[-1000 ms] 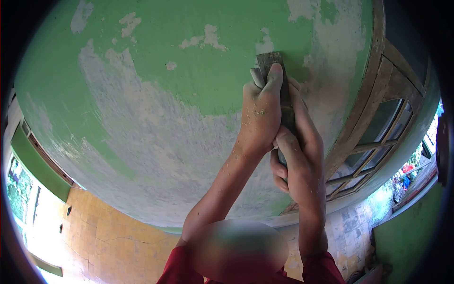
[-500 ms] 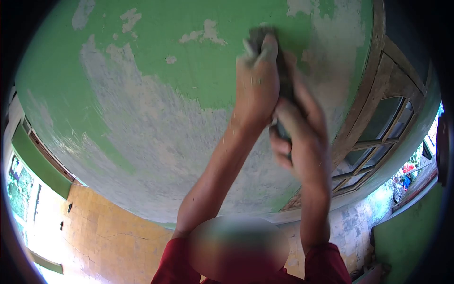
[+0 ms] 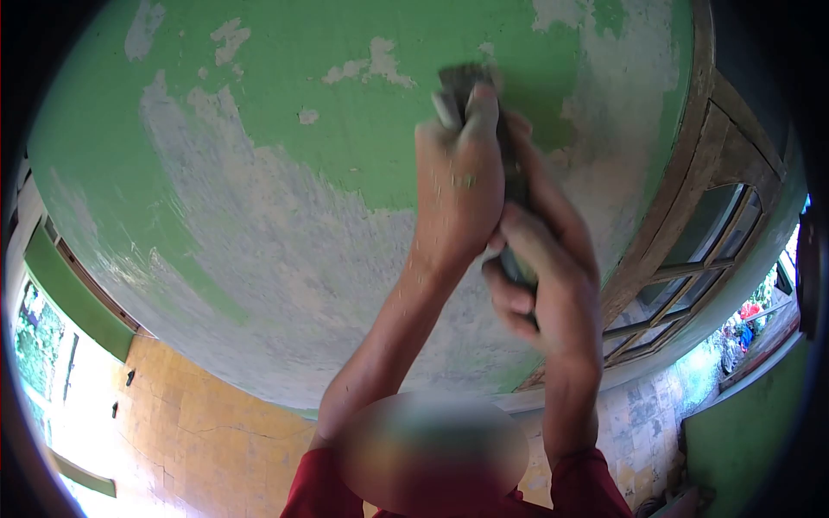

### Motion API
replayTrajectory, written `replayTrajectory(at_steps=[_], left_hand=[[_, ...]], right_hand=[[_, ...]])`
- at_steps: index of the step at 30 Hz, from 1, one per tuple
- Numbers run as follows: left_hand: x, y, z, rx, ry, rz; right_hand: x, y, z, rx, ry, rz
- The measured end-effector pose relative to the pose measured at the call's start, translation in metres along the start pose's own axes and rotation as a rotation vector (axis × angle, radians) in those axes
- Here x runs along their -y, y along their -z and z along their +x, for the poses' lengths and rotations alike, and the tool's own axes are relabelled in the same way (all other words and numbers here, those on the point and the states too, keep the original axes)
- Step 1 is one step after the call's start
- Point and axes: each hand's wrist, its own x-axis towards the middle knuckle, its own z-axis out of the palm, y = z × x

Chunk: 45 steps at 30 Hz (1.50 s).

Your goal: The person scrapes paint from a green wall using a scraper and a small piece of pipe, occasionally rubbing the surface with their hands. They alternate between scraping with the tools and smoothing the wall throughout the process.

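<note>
A dark, long-handled scraper lies against the green wall, its blurred head at the top. Near that head my left hand is closed round the tool, thumb pointing up. Lower down, my right hand wraps the handle, with its fingers curled round it. Around the hands the green paint gives way to a large bare grey-white area, with smaller pale patches higher up. Small flecks show over my left wrist and forearm.
A wooden-framed window stands to the right of the wall. Yellowish floor tiles lie below, with two small dark items at the left. A bright opening is at the far left, and a low green wall at the lower right.
Both hands and the tool have moved slightly down and to the left along the wall. The grip of each hand looks unchanged.
</note>
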Motion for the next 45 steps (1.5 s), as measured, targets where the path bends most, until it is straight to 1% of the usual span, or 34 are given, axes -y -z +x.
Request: replayTrajectory(at_steps=[3,6,8,9,10,11,13,14,15,17,18,20,21,23,25,29,31,33,35,36,37,38,39,40,41,43,45], left_hand=[[0.001,0.0,-0.001,0.026,0.023,-0.039],[0.008,0.003,-0.006,0.005,0.012,-0.004],[0.002,0.003,0.003,0.014,-0.062,0.037],[-0.002,0.002,0.003,0.019,-0.052,0.037],[-0.007,0.001,0.003,0.017,-0.016,0.031],[-0.009,-0.001,0.004,0.016,0.013,0.023],[0.015,0.001,-0.005,0.02,0.001,0.005],[0.014,0.0,-0.007,0.025,-0.02,-0.016],[0.011,-0.002,-0.001,0.026,-0.025,-0.021],[0.002,-0.005,0.008,0.038,-0.062,-0.041],[0.0,-0.006,0.005,0.042,-0.045,-0.038],[-0.004,-0.009,0.005,0.002,-0.054,-0.042],[0.009,-0.008,0.0,0.005,-0.057,-0.045],[0.055,-0.002,-0.028,-0.074,-0.166,0.019],[0.075,0.004,-0.055,0.013,0.122,-0.025],[0.051,-0.005,-0.042,-0.019,0.117,-0.018],[0.03,-0.006,-0.033,0.017,0.127,0.028],[0.054,-0.005,-0.044,0.0,0.104,-0.006],[0.07,-0.005,-0.058,-0.063,0.163,-0.041],[0.063,-0.009,-0.053,-0.096,0.11,0.004],[0.052,-0.01,-0.045,-0.101,0.126,0.009],[0.034,-0.01,-0.033,-0.037,0.121,0.049],[0.023,-0.01,-0.029,0.029,0.114,0.088],[0.02,-0.012,-0.029,0.019,0.15,0.019],[0.027,-0.013,-0.034,0.018,0.146,0.023],[0.056,-0.009,-0.052,-0.07,0.133,0.031],[0.053,-0.009,-0.049,-0.058,0.15,-0.003]], right_hand=[[-0.004,0.002,-0.001,-0.002,0.027,0.026],[-0.009,0.004,-0.009,0.028,-0.022,0.028],[0.004,0.0,0.0,0.009,-0.008,0.023],[0.008,-0.002,0.004,-0.016,0.0,0.023],[0.01,0.0,0.006,0.026,0.028,0.047],[0.006,0.002,0.002,0.021,0.029,0.042],[-0.012,0.007,-0.01,0.004,-0.022,0.025],[-0.011,0.008,-0.01,0.05,-0.011,0.039],[-0.008,0.007,-0.007,0.051,-0.006,0.033],[0.001,0.005,0.001,-0.01,0.03,-0.02],[0.002,0.007,0.009,0.021,0.064,-0.026],[-0.009,0.015,0.003,0.012,0.066,-0.046],[-0.019,0.02,0.0,0.019,0.069,-0.072],[-0.045,0.033,-0.024,0.02,0.058,-0.027],[-0.059,0.042,-0.036,-0.007,-0.029,-0.056],[-0.043,0.04,-0.029,-0.022,-0.086,-0.02],[-0.029,0.038,-0.017,0.029,-0.08,0.025],[-0.045,0.042,-0.034,0.007,-0.092,-0.002],[-0.048,0.042,-0.037,-0.017,-0.108,-0.031],[-0.04,0.039,-0.036,-0.03,-0.137,-0.013],[-0.034,0.036,-0.034,-0.047,-0.173,0.007],[-0.029,0.035,-0.025,-0.027,-0.097,0.032],[-0.027,0.035,-0.025,-0.029,-0.111,0.037],[-0.025,0.035,-0.024,-0.033,-0.116,0.038],[-0.024,0.035,-0.022,-0.036,-0.113,0.039],[-0.039,0.04,-0.034,-0.015,-0.084,0.023],[-0.039,0.038,-0.035,-0.015,-0.163,0.012]])
